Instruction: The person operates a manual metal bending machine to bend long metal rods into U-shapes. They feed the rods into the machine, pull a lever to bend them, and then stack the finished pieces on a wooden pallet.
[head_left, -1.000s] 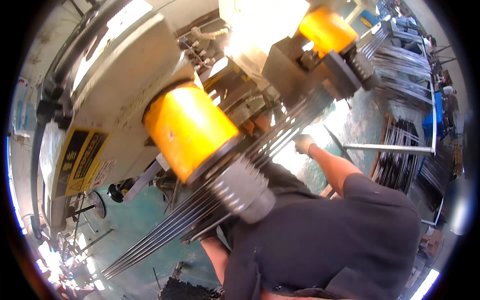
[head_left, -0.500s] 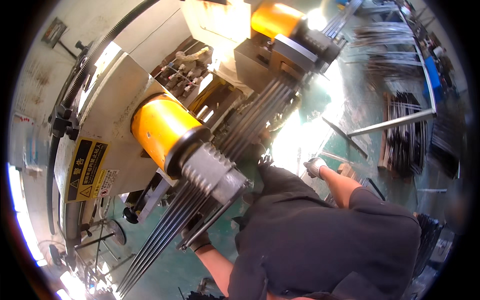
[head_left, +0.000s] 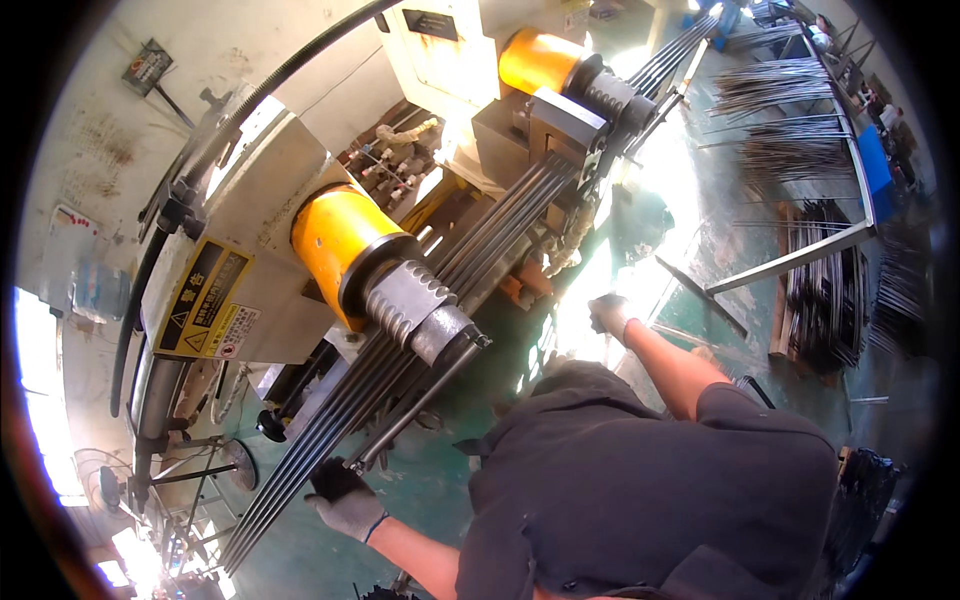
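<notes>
My left hand (head_left: 348,502), in a grey glove with black fingers, is beside the lower part of a bundle of long dark metal rods (head_left: 285,472). Its fingers are apart, close to the lower end of a metal bar (head_left: 415,405); whether they touch the rods I cannot tell. That bar hangs from a ridged steel head (head_left: 420,310) on an orange cylinder (head_left: 350,245), and the rods pass beneath the head. My right hand (head_left: 610,315), gloved too, hangs out to the right with its fingers curled in and nothing visible in them.
A second orange cylinder (head_left: 540,62) with a ridged head stands farther along the rods. On the right are a metal rack frame (head_left: 790,258) and stacked rods (head_left: 825,290). A black hose (head_left: 255,100) arches over the machine; a round-topped stand (head_left: 240,465) is at lower left.
My left hand has moved from behind the bar to its lower left, beside the rods. My right hand has moved slightly forward and left. The view has shifted a little.
</notes>
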